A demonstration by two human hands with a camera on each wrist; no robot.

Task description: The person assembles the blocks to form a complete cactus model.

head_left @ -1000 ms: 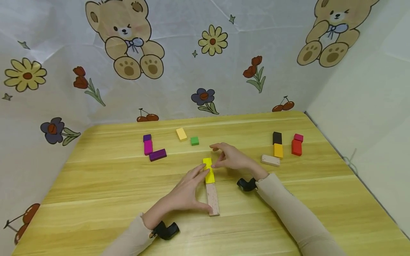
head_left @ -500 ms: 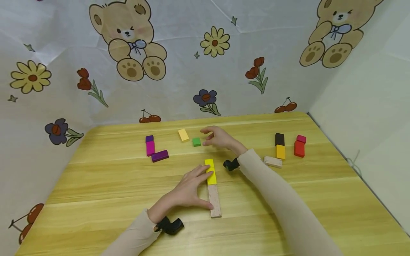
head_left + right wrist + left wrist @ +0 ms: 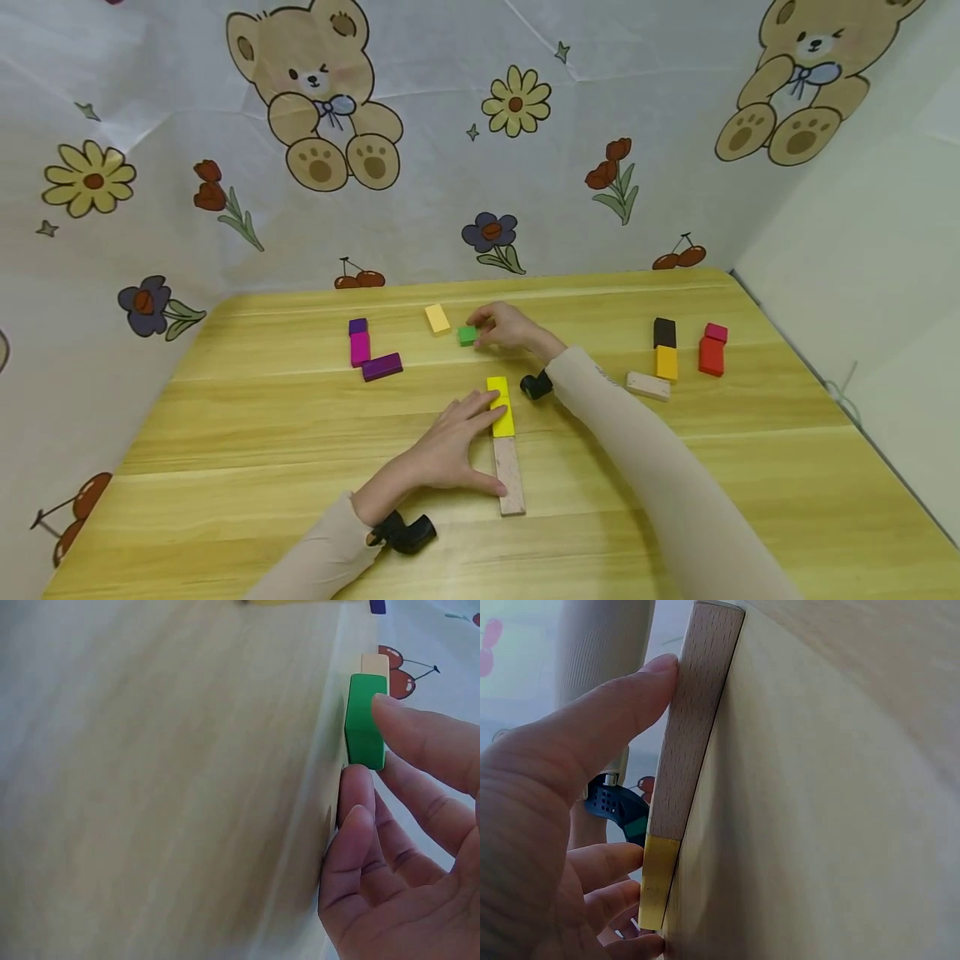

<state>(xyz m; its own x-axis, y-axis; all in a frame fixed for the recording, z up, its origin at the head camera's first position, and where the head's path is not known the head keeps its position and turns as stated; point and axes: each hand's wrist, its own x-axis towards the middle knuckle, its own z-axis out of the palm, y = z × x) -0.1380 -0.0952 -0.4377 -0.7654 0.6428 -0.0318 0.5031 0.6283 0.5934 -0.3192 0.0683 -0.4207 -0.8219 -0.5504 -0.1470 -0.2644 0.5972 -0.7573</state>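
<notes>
Well, from where I sit the bench [image 3: 225,433] is the widest thing I have, with both hands over its middle. My left hand [image 3: 447,447] lies spread along the left of a straight row, thumb on the plain wooden block [image 3: 512,477] and fingertips on the larger yellow block [image 3: 504,423]; it touches them, but I see no fingers wrapped round anything. The row's long axis points away from the head camera: plain wood nearest, then that yellow block, then a small yellow block [image 3: 497,384] at the far end. A pale yellow block [image 3: 437,320] lies farther out and to the left, slightly askew.

Smaller again is the green block [image 3: 466,337], just right of the pale one, and my right hand [image 3: 510,327] comes at it from the right. Thumb and finger straddle its right end; I read that as a pinch, though how firm I can't tell. I judge that the move turns on this: the green block sits beyond the row's far end and a little left of its line, with the right hand plainly the nearer. From above it looks almost square, so I get no clear long axis from it.
</notes>
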